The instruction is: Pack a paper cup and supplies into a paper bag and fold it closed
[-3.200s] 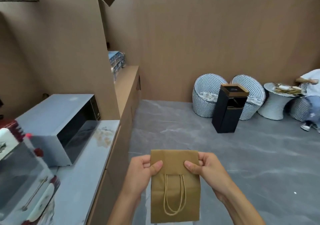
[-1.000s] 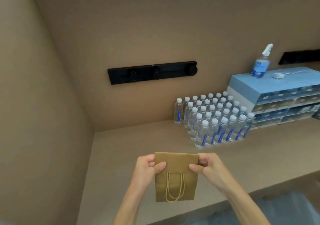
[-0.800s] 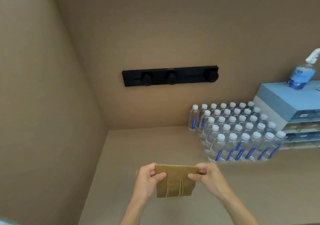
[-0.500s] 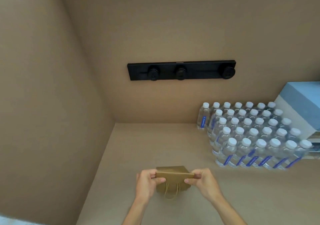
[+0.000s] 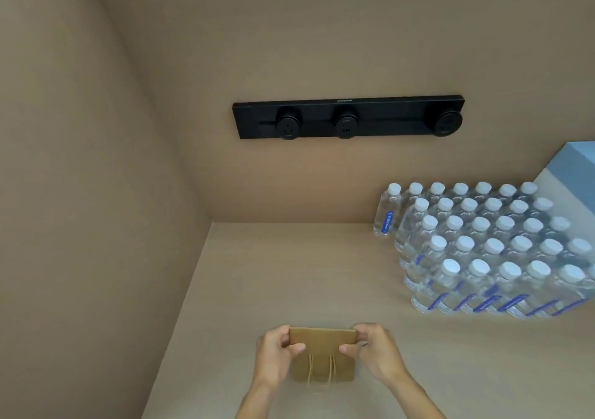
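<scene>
A: What is sitting nearest the camera?

B: Two bare forearms are reaching in from the bottom edge, and between them the paper bag (image 5: 322, 359) is sitting on the beige counter (image 5: 289, 273), its top folded over toward the viewer. Its twine handles (image 5: 321, 372) are hanging down the front face.

A: How is the left hand (image 5: 277, 352) sitting on it?

B: It is pinching the folded top at the bag's left corner, the thumb lying across the front of the flap and the fingers curling round behind.

A: And the right hand (image 5: 375, 351)?

B: It is doing the mirror of that at the right corner, thumb on the front and fingers wrapping the back edge. So the bag is lying directly between the two hands, touching both, with the fold running from one thumb to the other.

A: What is lying further out?

B: To the right, well apart from the bag, a block of water bottles (image 5: 489, 251) with white caps is standing in rows. Just behind them a pale blue box (image 5: 576, 167) is showing at the right edge. Farthest off, a black socket rail (image 5: 349, 117) with three round outlets is running along the back wall (image 5: 322, 32).
</scene>
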The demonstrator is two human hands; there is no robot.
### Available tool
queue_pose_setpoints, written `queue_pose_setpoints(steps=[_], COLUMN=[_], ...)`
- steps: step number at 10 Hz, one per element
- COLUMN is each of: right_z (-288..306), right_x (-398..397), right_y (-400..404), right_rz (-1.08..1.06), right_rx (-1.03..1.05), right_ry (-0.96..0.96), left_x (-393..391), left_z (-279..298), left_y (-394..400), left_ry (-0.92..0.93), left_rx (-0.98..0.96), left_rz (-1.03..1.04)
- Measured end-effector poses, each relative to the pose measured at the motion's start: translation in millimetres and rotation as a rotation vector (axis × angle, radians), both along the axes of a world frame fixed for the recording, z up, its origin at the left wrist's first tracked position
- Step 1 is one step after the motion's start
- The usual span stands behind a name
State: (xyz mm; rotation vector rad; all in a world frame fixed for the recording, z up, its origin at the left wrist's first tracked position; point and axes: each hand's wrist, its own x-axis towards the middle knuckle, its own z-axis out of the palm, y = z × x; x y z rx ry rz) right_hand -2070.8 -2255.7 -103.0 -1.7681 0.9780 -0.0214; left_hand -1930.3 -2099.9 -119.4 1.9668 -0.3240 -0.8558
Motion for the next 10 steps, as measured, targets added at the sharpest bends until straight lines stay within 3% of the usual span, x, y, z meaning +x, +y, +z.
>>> queue_pose_setpoints(steps=[3,7,10], right_z=[6,30,39], right_x=[1,-7,-10], right_y=[-1,12,29], right_rz=[0.071,0.042,0.061], right_rx=[-0.018,-0.030,-0.242], right_ry=[0.063,-0.019,-0.016], left_x=[8,12,7], left_z=[11,32,41], left_y=[1,13,19], left_ry=[-0.133,-0.138,-0.449], left_rx=[0.085,-0.011,-0.035], left_rz=[-0.175,-0.244,-0.367])
